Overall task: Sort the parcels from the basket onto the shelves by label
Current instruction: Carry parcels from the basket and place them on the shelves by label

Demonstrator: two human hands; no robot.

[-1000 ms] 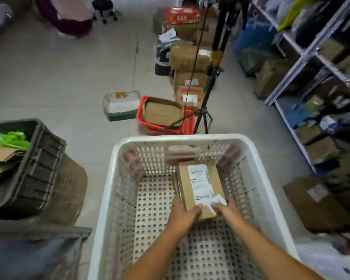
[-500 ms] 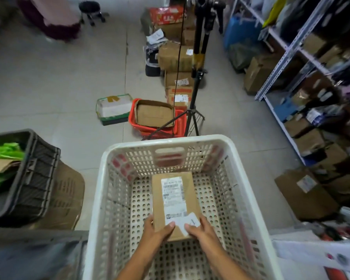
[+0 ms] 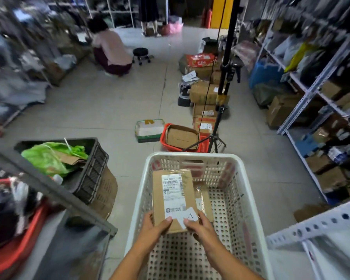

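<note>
While both hands grip its near end, left hand [image 3: 156,224] and right hand [image 3: 198,226] thumbs on top, the labelled parcel [image 3: 173,199] sits raised over the white basket [image 3: 241,201].

A flat brown cardboard parcel [image 3: 173,199] sits lifted above the white perforated plastic basket [image 3: 240,199], tilted with its far end toward the basket's far wall. A long white shipping label [image 3: 173,196] with barcodes and printed text runs down its top face, and a small white paper slip [image 3: 188,216] lies at its near corner. The left hand [image 3: 156,226] grips the near left corner, thumb on top; the right hand [image 3: 198,226] pinches the near right corner at the slip. A second brown cardboard piece [image 3: 204,201] lies just behind and right of it. Blue-and-white metal shelves [image 3: 311,89] packed with boxes stand to the right.
</note>
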